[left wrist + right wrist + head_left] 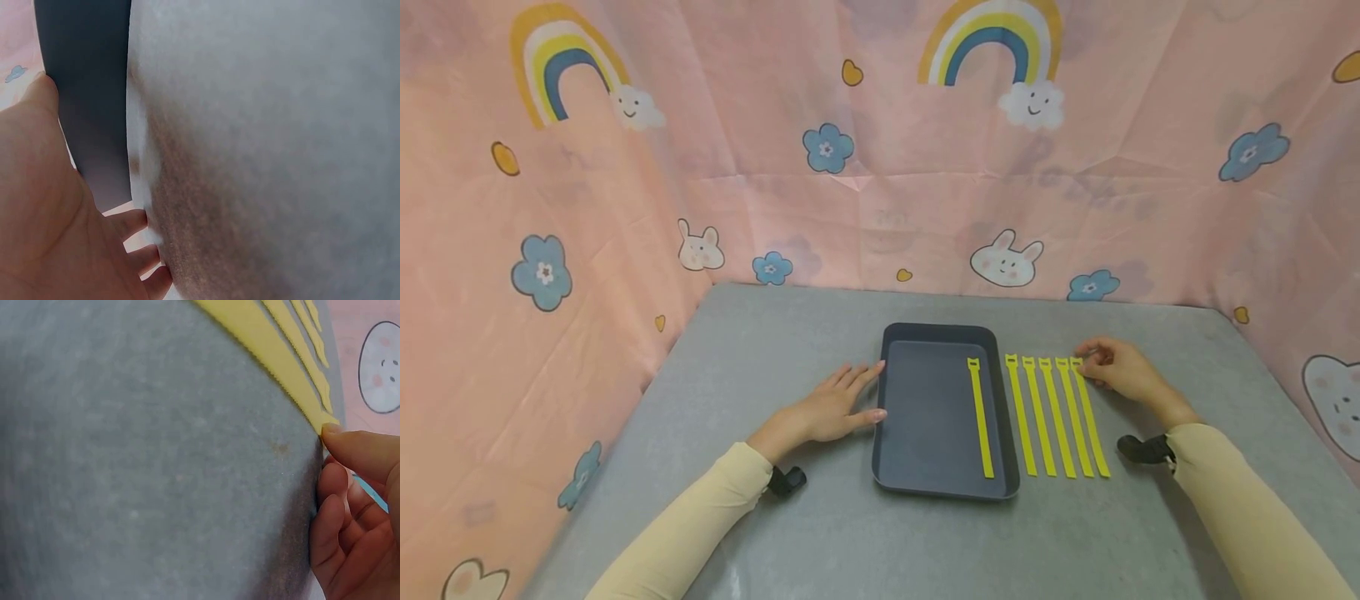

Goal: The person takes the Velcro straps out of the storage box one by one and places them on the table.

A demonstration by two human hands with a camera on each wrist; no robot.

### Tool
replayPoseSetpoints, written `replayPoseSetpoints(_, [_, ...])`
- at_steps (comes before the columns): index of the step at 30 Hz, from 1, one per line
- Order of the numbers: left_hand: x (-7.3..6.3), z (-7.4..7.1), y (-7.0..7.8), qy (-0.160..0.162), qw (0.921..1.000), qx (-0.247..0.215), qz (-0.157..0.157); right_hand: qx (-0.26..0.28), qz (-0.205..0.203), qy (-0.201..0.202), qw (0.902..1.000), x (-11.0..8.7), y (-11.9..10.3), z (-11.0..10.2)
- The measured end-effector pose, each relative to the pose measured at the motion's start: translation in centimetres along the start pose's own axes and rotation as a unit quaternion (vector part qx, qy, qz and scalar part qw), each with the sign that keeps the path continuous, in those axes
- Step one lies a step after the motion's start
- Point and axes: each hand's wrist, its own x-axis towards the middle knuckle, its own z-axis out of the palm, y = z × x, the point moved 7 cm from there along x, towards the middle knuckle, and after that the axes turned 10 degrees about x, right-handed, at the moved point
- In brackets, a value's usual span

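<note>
A dark grey baking tray [936,493] lies on the table, holding one yellow hook-and-loop cable tie [981,421] along its right side. Beside the tray's right wall, several matching yellow ties [1052,417] lie in a row, slotted heads at the far end. My left hand [831,408] has its fingers spread, with thumb and fingertips at the tray's left rim. At the row's right end, my right hand [1116,367] pinches the head of the outermost cable tie [275,359]. In the right wrist view the thumb lies on that head; the index fingertip is largely hidden.
The grey tabletop [760,542] spreads around the tray. Pink patterned cloth [865,208] hangs along the back and both sides. A black wrist mount [786,481] sits below the left wrist, another black mount [1142,450] by the right.
</note>
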Motion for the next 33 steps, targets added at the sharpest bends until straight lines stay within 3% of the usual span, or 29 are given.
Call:
replayPoseSetpoints(14, [0.0,0.2,-0.1,0.001,1.0,0.001,-0.001,0.008,0.001,-0.002,1.0,0.2,-0.3,-0.4])
replayPoseSetpoints(25, [-0.1,0.2,0.0,-0.001,1.0,-0.002,-0.002,-0.002,-0.031,0.026,0.9992,0.0,-4.2,-2.8])
replayPoseSetpoints(33, [-0.1,0.0,0.1,0.002,1.0,0.0,-0.002,-0.001,-0.046,0.026,0.9986,0.0,-6.2,-2.0])
